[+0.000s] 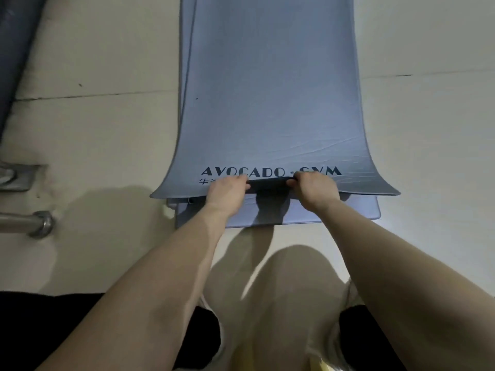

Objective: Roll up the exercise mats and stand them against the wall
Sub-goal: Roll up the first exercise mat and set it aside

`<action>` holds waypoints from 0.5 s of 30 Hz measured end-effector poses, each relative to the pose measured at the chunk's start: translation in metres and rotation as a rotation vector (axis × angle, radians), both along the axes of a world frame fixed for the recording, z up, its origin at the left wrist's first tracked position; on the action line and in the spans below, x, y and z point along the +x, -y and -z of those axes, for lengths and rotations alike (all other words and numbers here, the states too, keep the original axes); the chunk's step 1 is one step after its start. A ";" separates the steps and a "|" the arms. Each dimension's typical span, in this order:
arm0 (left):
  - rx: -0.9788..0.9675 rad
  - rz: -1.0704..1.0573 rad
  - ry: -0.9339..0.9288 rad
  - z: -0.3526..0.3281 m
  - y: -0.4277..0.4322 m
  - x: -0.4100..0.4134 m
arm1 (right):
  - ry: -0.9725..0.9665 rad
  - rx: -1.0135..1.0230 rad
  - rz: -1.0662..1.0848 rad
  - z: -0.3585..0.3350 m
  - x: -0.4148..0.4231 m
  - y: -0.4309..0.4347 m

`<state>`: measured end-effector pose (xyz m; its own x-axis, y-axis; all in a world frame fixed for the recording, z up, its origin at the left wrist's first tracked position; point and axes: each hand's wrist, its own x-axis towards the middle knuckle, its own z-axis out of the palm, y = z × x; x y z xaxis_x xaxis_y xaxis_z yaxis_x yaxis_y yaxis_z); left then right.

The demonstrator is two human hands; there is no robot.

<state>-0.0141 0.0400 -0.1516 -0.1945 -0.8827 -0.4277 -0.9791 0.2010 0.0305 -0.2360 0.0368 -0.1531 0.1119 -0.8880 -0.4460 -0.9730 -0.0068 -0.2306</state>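
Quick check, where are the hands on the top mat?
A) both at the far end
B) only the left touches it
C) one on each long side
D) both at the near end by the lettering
D: the left hand and right hand both grip the near edge of the top mat, just below the lettering.

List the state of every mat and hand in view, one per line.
Top mat: unrolled, near edge curled up.
Lower mat: flat, under the top mat.
Left hand: grips the top mat's near edge.
Right hand: grips the same edge.
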 end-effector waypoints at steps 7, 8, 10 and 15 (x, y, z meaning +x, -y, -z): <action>0.056 -0.137 -0.112 0.001 0.013 0.009 | -0.137 -0.063 -0.031 -0.016 -0.004 0.018; 0.038 -0.138 -0.119 0.007 0.018 0.010 | -0.145 -0.145 -0.029 -0.007 -0.004 0.019; -0.056 -0.111 -0.111 0.025 0.026 0.010 | -0.137 -0.310 -0.012 0.018 -0.004 0.018; -0.394 -0.114 -0.020 0.071 0.033 0.004 | -0.201 -0.542 -0.057 0.076 -0.002 0.025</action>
